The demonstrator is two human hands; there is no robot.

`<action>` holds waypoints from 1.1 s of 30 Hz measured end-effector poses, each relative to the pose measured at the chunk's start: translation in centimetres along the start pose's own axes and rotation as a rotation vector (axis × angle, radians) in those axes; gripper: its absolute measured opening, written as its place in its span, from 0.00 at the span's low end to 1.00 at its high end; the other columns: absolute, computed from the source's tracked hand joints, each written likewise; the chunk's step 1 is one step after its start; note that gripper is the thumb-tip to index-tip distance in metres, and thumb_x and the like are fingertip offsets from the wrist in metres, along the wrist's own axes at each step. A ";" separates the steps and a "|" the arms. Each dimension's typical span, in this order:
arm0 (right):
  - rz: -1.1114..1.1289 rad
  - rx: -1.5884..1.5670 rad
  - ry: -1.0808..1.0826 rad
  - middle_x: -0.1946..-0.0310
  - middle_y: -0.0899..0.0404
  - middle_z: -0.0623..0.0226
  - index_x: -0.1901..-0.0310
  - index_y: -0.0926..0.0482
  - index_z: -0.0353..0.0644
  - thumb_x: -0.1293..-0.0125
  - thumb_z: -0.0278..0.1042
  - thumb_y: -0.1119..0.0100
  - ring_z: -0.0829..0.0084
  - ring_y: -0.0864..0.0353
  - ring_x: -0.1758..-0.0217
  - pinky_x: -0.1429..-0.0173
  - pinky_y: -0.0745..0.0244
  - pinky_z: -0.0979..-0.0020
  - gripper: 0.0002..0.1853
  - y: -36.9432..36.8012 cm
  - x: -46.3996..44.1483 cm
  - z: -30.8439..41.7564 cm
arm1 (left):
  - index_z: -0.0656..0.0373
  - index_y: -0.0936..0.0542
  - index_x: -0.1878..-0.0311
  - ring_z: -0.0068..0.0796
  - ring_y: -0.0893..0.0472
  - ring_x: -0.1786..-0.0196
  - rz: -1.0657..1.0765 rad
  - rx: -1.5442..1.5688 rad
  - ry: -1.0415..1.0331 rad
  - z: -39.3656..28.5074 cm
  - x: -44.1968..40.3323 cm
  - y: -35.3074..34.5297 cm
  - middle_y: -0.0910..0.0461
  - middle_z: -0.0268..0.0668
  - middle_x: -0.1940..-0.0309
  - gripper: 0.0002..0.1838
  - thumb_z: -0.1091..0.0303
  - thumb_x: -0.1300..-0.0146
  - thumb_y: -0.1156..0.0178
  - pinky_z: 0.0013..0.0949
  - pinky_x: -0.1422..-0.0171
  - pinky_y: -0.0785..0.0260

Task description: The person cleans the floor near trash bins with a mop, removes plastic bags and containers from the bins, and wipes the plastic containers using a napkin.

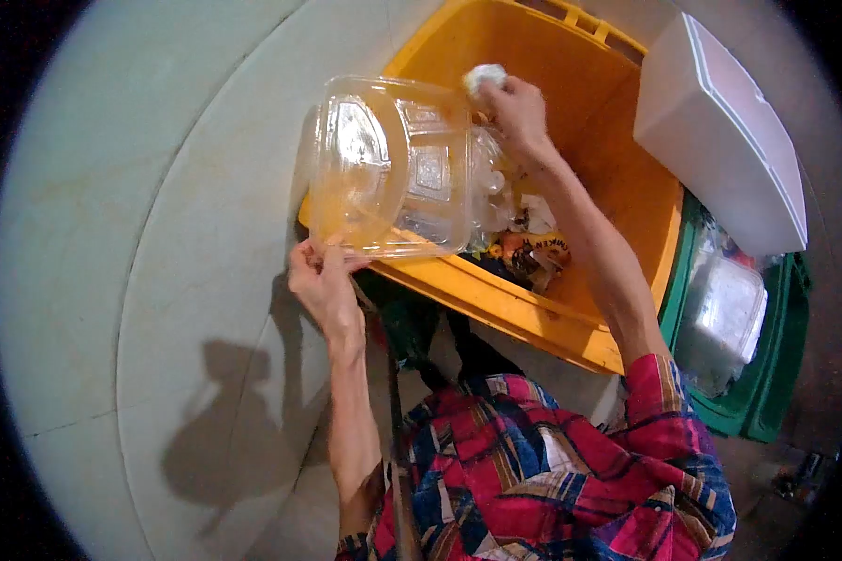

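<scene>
My left hand [326, 279] pinches the near left corner of a clear plastic compartment tray [393, 168]. The tray is tilted over the left edge of a large yellow bin [617, 103]. Above the bin's inside, my right hand [516, 110] is closed on a crumpled white tissue [484, 79], a little to the right of the tray's far corner. Down in the bin lies mixed rubbish [538, 252], including clear plastic pieces, white scraps and a dark wrapper with yellow printing. Part of the rubbish shows only through the tray.
A white foam box [720, 131] stands to the right of the yellow bin. Below it, a green bin [776, 393] holds clear plastic containers [720, 318]. Pale tiled floor [215, 187] lies to the left, and a thin dark pole [398, 439] rises in front of my body.
</scene>
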State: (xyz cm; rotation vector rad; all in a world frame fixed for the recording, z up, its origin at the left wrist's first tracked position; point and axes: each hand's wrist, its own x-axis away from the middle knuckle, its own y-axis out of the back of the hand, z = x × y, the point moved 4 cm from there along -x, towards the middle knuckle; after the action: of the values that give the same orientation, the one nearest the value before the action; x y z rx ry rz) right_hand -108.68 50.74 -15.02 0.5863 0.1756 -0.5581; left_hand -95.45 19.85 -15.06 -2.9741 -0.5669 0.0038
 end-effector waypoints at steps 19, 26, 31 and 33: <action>0.962 0.768 0.470 0.72 0.19 0.54 0.69 0.18 0.39 0.51 0.38 0.40 0.56 0.19 0.68 0.67 0.26 0.57 0.12 -8.2 5.5 5.7 | 0.69 0.28 0.62 0.27 0.24 0.81 -0.121 0.029 0.143 1.6 1.1 5.2 0.24 0.42 0.75 0.07 0.75 0.40 0.49 0.28 0.71 0.26; 1.097 -0.008 -0.152 0.81 0.27 0.64 0.68 0.21 0.34 0.43 0.41 0.45 0.76 0.30 0.77 0.71 0.34 0.75 0.15 -5.1 3.3 5.9 | 0.68 0.27 0.63 0.27 0.24 0.80 -0.093 0.003 0.175 1.0 0.5 5.1 0.24 0.41 0.79 0.08 0.72 0.41 0.49 0.27 0.71 0.29; 0.943 0.185 0.409 0.82 0.25 0.57 0.74 0.21 0.36 0.42 0.44 0.44 0.60 0.24 0.77 0.71 0.30 0.62 0.16 -1.6 6.6 9.0 | 0.68 0.27 0.62 0.28 0.24 0.79 -0.101 0.003 0.176 0.5 0.7 4.7 0.24 0.40 0.79 0.08 0.72 0.40 0.49 0.29 0.70 0.28; 0.734 0.499 0.813 0.74 0.21 0.52 0.69 0.19 0.35 0.45 0.32 0.43 0.60 0.22 0.71 0.64 0.28 0.62 0.09 -3.1 9.3 7.4 | 0.68 0.27 0.62 0.28 0.24 0.79 -0.096 0.034 0.155 0.9 1.0 4.8 0.24 0.40 0.79 0.08 0.71 0.39 0.49 0.29 0.69 0.29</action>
State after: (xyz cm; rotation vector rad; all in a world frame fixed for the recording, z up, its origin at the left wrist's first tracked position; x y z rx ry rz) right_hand -102.56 40.17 -13.29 1.2741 0.5646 0.3970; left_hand -92.80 15.83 -16.43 -2.8782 -0.6802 -0.2209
